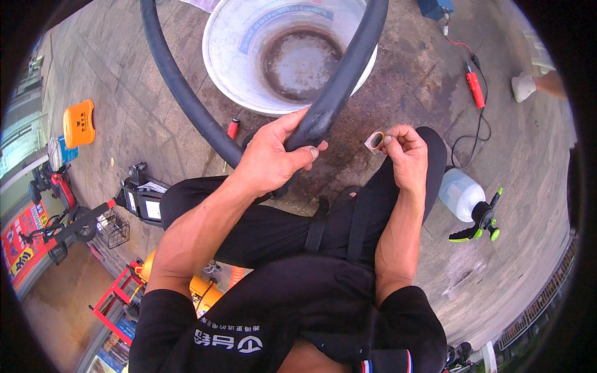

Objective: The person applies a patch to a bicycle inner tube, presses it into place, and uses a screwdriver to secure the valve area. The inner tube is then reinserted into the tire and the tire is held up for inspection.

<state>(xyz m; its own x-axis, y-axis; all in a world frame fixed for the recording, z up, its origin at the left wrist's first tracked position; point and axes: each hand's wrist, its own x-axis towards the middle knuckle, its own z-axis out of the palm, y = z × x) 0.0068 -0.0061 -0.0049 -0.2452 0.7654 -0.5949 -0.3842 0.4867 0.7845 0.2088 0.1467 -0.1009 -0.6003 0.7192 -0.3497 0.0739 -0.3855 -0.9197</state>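
The left hand (270, 152) is curled around a black rubber tube (344, 74), thumb laid across it near a scuffed spot, in front of a white bucket (225, 59) on the paved ground (491, 143). The right hand (406, 152) pinches a small round dark patch with an orange rim (376, 140) between thumb and fingers, just beside the tube but apart from it, above the right leg, with a spray bottle (461, 194) farther right.

Stained paved floor (510, 149), round white tub (225, 68), translucent spray bottle (461, 195), red corded tool (475, 90), blue box (435, 8)
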